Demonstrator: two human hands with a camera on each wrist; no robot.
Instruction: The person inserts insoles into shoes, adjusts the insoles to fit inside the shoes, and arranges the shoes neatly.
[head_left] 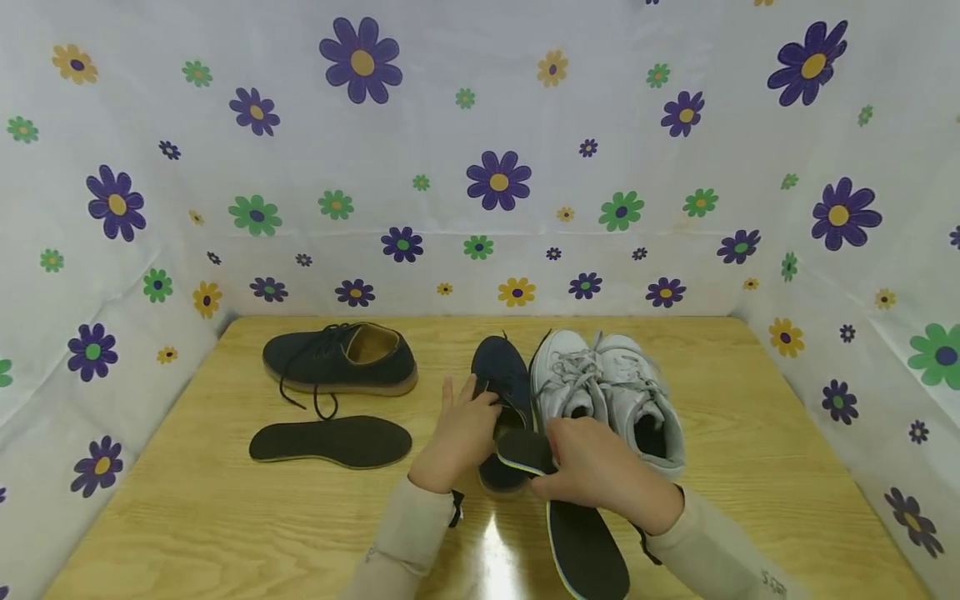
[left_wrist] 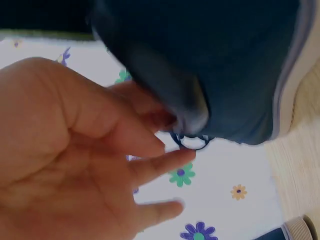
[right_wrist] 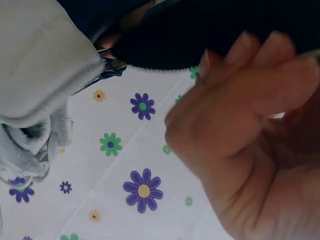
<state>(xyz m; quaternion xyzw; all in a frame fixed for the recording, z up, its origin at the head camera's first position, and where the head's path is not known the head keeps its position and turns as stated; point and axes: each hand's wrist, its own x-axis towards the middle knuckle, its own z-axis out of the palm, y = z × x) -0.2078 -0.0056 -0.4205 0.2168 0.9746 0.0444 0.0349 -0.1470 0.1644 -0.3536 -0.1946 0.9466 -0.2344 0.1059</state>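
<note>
A navy lace-up shoe (head_left: 501, 362) stands in the middle of the table, toe pointing away. My left hand (head_left: 461, 429) is at its opening; in the left wrist view, thumb and forefinger pinch the shoe's tongue (left_wrist: 192, 107), while other fingers stay extended. My right hand (head_left: 600, 462) grips a black insole (head_left: 588, 550) around its middle. The insole's front end is over the shoe's opening, and its other end slants toward me. In the right wrist view, curled fingers hold the dark insole (right_wrist: 165, 50) against the shoe mouth.
A pair of white sneakers (head_left: 622, 367) stands close on the right of the navy shoe. At left lies the other navy shoe (head_left: 337, 358), side-on with loose laces, and a second black insole (head_left: 330, 442) in front of it. Flowered cloth (head_left: 420, 133) walls the wooden table (head_left: 750, 483).
</note>
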